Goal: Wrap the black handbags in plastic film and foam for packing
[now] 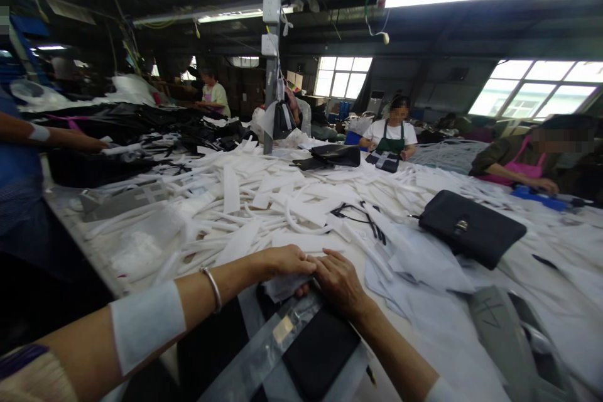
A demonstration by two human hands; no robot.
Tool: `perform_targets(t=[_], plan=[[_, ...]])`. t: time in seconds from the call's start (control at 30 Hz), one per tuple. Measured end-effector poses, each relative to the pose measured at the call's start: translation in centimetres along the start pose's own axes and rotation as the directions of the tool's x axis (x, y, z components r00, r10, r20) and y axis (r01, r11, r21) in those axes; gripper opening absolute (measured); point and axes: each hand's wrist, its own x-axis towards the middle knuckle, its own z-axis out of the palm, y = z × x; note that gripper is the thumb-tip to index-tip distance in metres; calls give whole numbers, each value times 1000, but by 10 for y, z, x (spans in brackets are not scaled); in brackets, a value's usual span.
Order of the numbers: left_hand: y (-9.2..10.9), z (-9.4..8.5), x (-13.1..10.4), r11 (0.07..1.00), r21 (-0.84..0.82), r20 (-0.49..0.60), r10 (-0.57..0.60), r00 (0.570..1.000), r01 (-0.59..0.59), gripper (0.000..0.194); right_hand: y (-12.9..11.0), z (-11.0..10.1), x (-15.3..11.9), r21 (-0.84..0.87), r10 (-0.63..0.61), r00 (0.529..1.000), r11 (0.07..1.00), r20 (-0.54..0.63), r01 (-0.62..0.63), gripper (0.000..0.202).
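Observation:
Near the table's front edge, my left hand point(288, 264) has its fingers closed on a crumpled piece of translucent white wrapping point(284, 287). My right hand point(340, 281) touches it from the right, fingers bent over the far end of a black bag point(323, 342); whether they grip anything is hidden. The bag lies below my hands, with a clear plastic strip point(264, 352) running diagonally beside and over it. A pale patch is on my left forearm, above a silver bangle.
White strips and tubes point(254, 201) cover the table. A dark bag point(471, 226) with a clasp lies right, a grey piece point(509, 339) nearer. A metal post point(272, 88) stands behind. Co-workers point(390, 132) are across the table; another person's arm point(70, 138) reaches in left.

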Motion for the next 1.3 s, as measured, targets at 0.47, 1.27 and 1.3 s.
perform_targets(t=[0.47, 1.27, 1.3], plan=[[2, 0, -13, 994, 90, -147, -46, 988, 60, 11, 33, -19, -13, 428, 336, 814, 719, 474, -547, 53], [13, 3, -20, 732, 681, -273, 236, 933, 14, 23, 17, -20, 25, 598, 333, 787, 517, 519, -613, 34], [13, 3, -20, 724, 690, -274, 245, 930, 13, 24, 15, -16, 26, 585, 327, 789, 536, 520, -609, 23]])
